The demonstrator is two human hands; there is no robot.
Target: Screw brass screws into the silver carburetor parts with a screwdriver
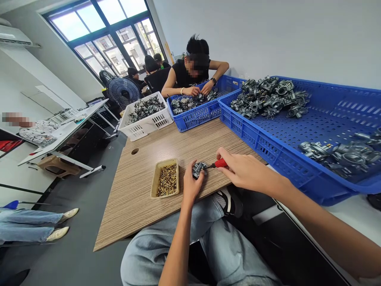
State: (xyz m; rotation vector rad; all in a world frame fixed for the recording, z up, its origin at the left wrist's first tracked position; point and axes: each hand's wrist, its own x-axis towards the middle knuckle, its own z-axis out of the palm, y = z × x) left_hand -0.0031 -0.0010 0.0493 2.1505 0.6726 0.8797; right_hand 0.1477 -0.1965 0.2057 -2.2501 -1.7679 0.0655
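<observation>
Near the front edge of the wooden table, my left hand grips a grey metal carburetor. My right hand is closed around the red handle of a screwdriver. Its dark shaft points left and reaches the carburetor's right side; the exact contact of the tip is too small to make out. Just left of my left hand stands a small cream tub holding many brass-coloured jets.
A large blue crate with carburetors lies to the right. Behind the table, a co-worker handles parts in a smaller blue crate. Beside it sits a white crate of metal parts. A fan stands further back.
</observation>
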